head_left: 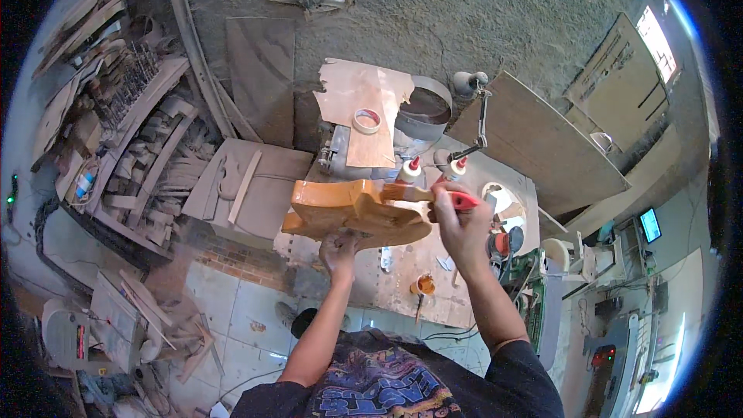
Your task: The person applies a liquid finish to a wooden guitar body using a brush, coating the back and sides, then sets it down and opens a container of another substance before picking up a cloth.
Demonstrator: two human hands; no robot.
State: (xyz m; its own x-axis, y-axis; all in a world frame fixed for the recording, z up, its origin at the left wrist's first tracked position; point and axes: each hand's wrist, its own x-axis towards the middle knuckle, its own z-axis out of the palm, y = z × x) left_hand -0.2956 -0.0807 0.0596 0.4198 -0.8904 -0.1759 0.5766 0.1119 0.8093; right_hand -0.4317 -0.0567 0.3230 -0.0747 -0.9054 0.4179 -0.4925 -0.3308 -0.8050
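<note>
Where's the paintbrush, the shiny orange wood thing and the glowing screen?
Paintbrush [404, 193]: head view, on its bristles.
Shiny orange wood thing [350, 211]: head view, middle of its body.
Glowing screen [651, 225]: head view, middle of its display.

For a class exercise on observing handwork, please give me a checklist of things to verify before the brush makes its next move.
1. Wooden piece supported: ok, the left hand holds it from below.
2. Secure grip on the red-handled brush: ok, the right hand is closed around it.
3. Bristles touching the wood: cannot tell, they overlap its edge in this single view.
4. Cup of orange-brown liquid upright: ok, it stands on the table.
5. Tabletop free of other items: not ok, two white bottles stand there.
6. Underside fully coated: cannot tell, partly hidden.
</note>
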